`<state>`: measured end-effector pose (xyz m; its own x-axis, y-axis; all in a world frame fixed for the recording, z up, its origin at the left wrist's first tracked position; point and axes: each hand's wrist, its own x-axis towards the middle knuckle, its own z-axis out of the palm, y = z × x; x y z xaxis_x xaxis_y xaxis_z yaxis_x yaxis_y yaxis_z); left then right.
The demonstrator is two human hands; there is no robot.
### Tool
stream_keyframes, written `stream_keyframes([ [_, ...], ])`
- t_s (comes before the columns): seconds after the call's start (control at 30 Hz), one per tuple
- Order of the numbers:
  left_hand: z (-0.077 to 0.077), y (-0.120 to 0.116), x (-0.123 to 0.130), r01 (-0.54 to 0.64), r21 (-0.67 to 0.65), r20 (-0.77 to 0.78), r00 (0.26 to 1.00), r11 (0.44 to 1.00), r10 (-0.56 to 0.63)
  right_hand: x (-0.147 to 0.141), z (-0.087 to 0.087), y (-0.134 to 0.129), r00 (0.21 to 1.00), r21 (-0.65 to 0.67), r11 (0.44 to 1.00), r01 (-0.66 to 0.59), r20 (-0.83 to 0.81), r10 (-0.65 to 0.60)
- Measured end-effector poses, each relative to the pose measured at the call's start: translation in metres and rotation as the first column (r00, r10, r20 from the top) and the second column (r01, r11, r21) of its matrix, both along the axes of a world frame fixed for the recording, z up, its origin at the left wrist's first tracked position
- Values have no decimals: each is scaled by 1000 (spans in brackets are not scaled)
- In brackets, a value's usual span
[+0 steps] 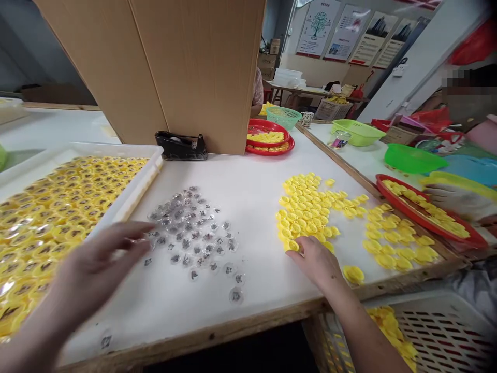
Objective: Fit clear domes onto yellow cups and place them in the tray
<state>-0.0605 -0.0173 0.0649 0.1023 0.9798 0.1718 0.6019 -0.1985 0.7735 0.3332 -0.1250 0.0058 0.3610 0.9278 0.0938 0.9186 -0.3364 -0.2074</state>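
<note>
My left hand (99,269), slightly blurred, is over the table's left side with thumb and forefinger around what looks like a clear disc. Just beyond its fingertips spreads a loose pile of small clear plastic discs (198,251) with dark printed figures. My right hand (316,261) pinches a yellow plastic cup (291,245) at the near edge of a cluster of similar yellow cups (305,210). Beside my left hand, a white tray (135,199) holds rows of yellow cups (89,184) with dark prints in them.
A tape dispenser (181,146) stands before a tall cardboard sheet (202,72). Red plates (277,126) of yellow pieces lie behind. At right, a co-worker's gloved hand (450,197) is by another red plate (476,241). A white crate (438,311) sits below the wooden edge.
</note>
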Motion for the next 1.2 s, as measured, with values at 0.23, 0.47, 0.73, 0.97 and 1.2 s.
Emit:
stream_keyframes([
  [0.23,-52,-51,103,408,-521,612,791,749,-5,-63,20,0,936,123,951,-285,-177,303],
  [0.47,-55,-47,99,611,-505,841,508,610,188,-125,31,39,722,204,834,-513,-423,548],
  [0.73,-66,-33,81,477,-503,825,515,721,235,-110,-4,79,816,114,863,-491,-287,502],
  [0.97,-68,-34,81,521,-511,856,382,683,349,-116,12,67,675,194,901,-389,-606,422],
  [1.2,-67,-38,82,562,-416,901,360,715,241,-151,20,57,3,172,969,-180,-984,175],
])
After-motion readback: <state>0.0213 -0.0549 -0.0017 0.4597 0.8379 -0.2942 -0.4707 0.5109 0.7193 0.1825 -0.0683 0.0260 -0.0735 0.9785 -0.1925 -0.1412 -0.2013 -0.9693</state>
